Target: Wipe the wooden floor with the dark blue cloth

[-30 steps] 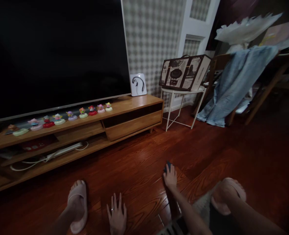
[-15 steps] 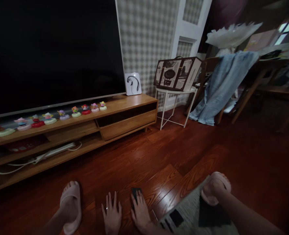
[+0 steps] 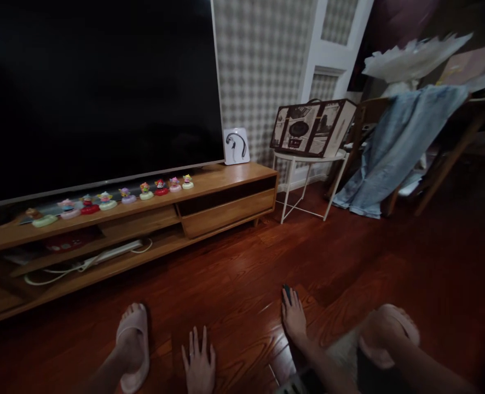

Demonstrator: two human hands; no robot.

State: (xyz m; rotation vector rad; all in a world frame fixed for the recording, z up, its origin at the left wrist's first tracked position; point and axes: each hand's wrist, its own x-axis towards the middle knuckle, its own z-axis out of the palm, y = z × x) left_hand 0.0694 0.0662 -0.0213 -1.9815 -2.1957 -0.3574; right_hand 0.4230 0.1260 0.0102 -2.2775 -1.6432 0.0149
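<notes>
My left hand [image 3: 199,361] lies flat on the dark red wooden floor [image 3: 246,273], fingers stretched out and spread, holding nothing. My right hand [image 3: 295,320] reaches further forward on the floor, palm down, its fingers pressed on a small dark object [image 3: 287,291] that pokes out past the fingertips. My two feet in pale pink slippers, the left one [image 3: 132,345] and the right one [image 3: 386,334], rest on either side of the hands.
A long low wooden TV cabinet [image 3: 144,219] carries a big black screen [image 3: 94,87] and several small figurines [image 3: 144,191]. A white side table [image 3: 308,180] with a printed box [image 3: 312,127] and a chair draped in denim [image 3: 394,148] stand at the right. A pale rug [image 3: 341,350] lies under my right leg.
My right hand slid the dark object toward the left hand half a second ago, then pushed it back out forward and right. The left hand stayed flat in place.
</notes>
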